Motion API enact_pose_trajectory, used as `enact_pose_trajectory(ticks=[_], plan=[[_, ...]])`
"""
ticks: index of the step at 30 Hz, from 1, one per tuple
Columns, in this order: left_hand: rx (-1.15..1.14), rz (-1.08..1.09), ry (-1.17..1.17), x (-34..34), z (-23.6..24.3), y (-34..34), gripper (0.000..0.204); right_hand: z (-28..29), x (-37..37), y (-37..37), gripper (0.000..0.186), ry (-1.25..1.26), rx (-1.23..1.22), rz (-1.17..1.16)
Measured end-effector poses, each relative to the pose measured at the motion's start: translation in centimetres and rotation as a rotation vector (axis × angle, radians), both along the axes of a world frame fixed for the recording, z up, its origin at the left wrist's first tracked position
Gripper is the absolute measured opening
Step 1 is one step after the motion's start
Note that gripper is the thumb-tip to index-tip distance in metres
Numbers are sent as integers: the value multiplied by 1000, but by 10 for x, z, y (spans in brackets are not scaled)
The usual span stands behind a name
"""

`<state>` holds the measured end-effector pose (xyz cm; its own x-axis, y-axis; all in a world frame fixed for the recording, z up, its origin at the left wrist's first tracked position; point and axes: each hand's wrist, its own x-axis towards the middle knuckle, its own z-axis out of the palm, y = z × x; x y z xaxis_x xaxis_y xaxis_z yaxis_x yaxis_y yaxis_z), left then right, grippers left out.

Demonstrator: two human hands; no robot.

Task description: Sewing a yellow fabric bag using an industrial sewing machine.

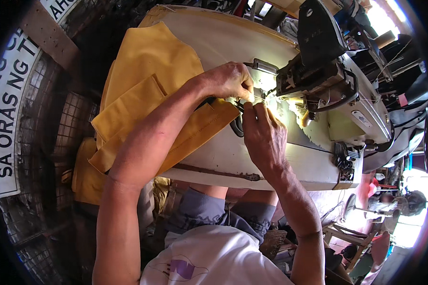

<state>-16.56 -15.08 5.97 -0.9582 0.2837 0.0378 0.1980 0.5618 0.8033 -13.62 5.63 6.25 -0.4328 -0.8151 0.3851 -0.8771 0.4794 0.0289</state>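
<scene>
Beside the sewing machine's needle area, my left hand [234, 81] is closed in a pinch, with a fine pale thread [259, 98] running from its fingertips toward the machine. Close below it, my right hand [265, 133] has its fingers bent together; glare and the fingers hide what they hold. A pair of scissors with a black loop handle [237, 127] shows against the right hand's left side; whether the hand grips it is unclear. Beneath my left forearm lies a folded yellow fabric piece [202, 124] with a stitched edge, its end reaching near both hands.
The sewing machine [359, 118] stands at the right of the pale, worn table [214, 164]. More yellow fabric [150, 54] covers the table's left part and hangs over its edge. Wire mesh [38, 118] rises at far left. A fan [411, 203] stands at far right.
</scene>
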Motion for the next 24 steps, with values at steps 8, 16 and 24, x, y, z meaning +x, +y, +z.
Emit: enact_pose_trajectory(ticks=[8,16,24], plan=[[-58,-20,151,-3,-8,0,16,-6,-9,21,13,-142,-114,-89],[-646,-72,638,20,-5,45,6,-39,-47,200,27,-6,-234,-631],[-893,46,637,24,-16,64,7,-48,-43,201,31,27,-330,-697]])
